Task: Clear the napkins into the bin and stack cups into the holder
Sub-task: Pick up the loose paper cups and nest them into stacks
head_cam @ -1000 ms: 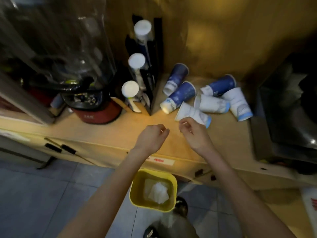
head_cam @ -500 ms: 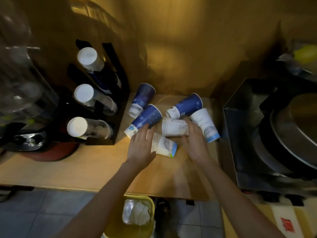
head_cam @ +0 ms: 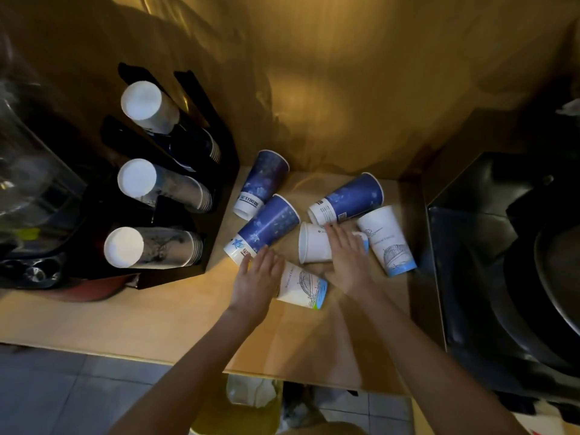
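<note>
Six loose cups lie tipped on the wooden counter (head_cam: pixel 163 312), right of the black holder (head_cam: pixel 216 215), whose three slots already carry stacks. White napkins (head_cam: pixel 251 392) sit in the yellow bin (head_cam: pixel 238 416) below the counter edge, so that half looks done; the stacking seems not yet begun. Left hand (head_cam: pixel 255 282) rests spread on a white cup (head_cam: pixel 303 288); right hand (head_cam: pixel 348 259) lies flat over another white cup (head_cam: pixel 314 246). Right of the cups stands a dark metal box (head_cam: pixel 470 246); grey floor tiles (head_cam: pixel 62 394) show beneath, under dim amber light.
</note>
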`<move>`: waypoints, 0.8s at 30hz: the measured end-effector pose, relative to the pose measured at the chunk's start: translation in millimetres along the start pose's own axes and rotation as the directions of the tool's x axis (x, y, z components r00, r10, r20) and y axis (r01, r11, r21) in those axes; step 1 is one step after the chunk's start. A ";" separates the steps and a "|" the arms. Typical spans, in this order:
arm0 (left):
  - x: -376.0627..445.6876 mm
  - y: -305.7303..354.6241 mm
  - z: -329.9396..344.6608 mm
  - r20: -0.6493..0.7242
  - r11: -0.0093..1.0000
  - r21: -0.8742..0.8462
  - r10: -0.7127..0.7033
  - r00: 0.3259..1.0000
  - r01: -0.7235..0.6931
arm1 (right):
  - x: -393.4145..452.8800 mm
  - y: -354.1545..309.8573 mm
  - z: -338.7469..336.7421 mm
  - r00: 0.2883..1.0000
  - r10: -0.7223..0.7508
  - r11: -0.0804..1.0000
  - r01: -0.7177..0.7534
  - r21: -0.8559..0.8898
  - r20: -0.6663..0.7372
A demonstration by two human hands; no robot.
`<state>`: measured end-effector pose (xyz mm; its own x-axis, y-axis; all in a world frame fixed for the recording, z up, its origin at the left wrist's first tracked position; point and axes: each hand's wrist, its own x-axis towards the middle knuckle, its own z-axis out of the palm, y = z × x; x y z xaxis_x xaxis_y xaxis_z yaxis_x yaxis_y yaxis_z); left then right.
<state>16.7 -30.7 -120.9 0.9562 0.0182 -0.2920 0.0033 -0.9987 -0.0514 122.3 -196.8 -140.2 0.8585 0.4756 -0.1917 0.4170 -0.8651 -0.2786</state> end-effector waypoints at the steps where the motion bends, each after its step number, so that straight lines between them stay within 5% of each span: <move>1: -0.7 -0.8 0.3 -0.004 1.000 -0.007 0.002 1.000 -0.002 | 0.2 -1.0 1.6 1.000 0.000 1.000 0.000 0.004 -0.030; 9: -19.8 -9.2 6.7 -0.083 0.993 -0.118 0.015 0.996 -0.025 | -1.3 -10.5 -1.3 0.980 0.086 0.966 -0.037 0.257 -0.179; 12: -22.3 -14.5 8.1 -0.040 0.975 -0.222 0.009 0.999 -0.018 | -8.0 -18.6 -22.7 0.952 0.270 0.680 -0.083 0.728 -0.144; 14: -23.1 -18.8 8.0 0.010 0.956 -0.293 -0.013 1.000 0.015 | -15.8 -20.6 -27.2 0.937 0.328 0.480 -0.057 0.875 -0.118; 20: -31.4 -28.4 -4.9 0.028 0.830 -0.532 -0.181 0.983 0.168 | -34.7 -22.2 -8.5 0.929 0.362 0.421 -0.092 0.902 -0.074; 24: -39.3 -42.1 -29.6 -0.126 0.830 -0.533 -0.269 0.955 0.163 | -40.8 -24.8 3.3 0.904 0.426 0.453 -0.178 0.874 -0.036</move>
<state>-12.3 9.2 -79.0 0.9491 0.2801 -0.1442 0.3150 -0.8516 0.4190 76.0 -194.2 -128.6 0.9646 0.0553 -0.2579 -0.2250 -0.3376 -0.9140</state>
